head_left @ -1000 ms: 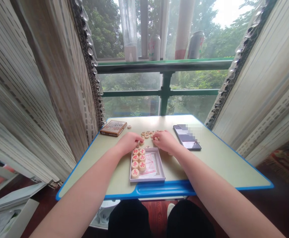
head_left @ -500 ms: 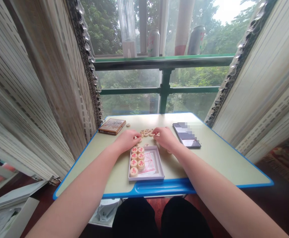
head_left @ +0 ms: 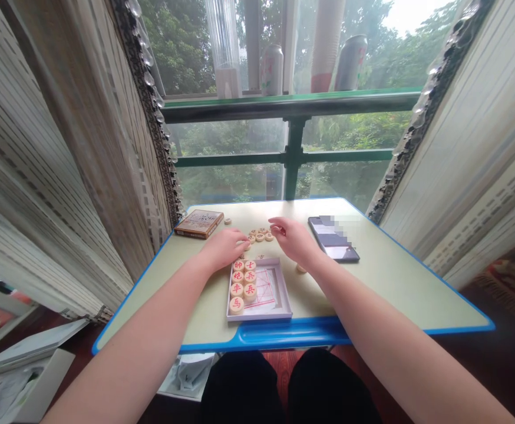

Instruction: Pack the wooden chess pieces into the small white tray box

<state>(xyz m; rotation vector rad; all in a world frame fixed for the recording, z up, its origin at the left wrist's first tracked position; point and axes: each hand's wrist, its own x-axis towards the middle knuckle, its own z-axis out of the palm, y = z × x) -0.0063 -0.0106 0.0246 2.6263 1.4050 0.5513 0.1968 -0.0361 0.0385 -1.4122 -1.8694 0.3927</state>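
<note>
On the folding table (head_left: 399, 282), a shallow white box tray (head_left: 286, 294) holds several round wooden xiangqi pieces (head_left: 237, 289) with red characters, stacked in two columns at its left side. My left hand (head_left: 224, 247) is just beyond the tray's far left corner, fingers bent down onto a wooden xiangqi piece (head_left: 247, 247). My right hand (head_left: 291, 237) hovers by the right end of a cluster of wooden pieces (head_left: 260, 237). Its fingers are apart, partly curled, with no piece visible in them. Another piece (head_left: 301, 268) lies partly hidden beneath my right wrist.
A flat brown printed box (head_left: 199, 224) lies at the table's far left, with a single piece (head_left: 227, 221) beside it. A phone (head_left: 333, 238) is right of my right hand. Cans (head_left: 271, 70) and stacked cups stand on the window ledge. Curtains (head_left: 452, 141) hang on both sides.
My right hand has risen slightly and shifted away from the tray, its fingers extending over the cluster's right end. My left hand has barely moved. The view has shifted slightly.
</note>
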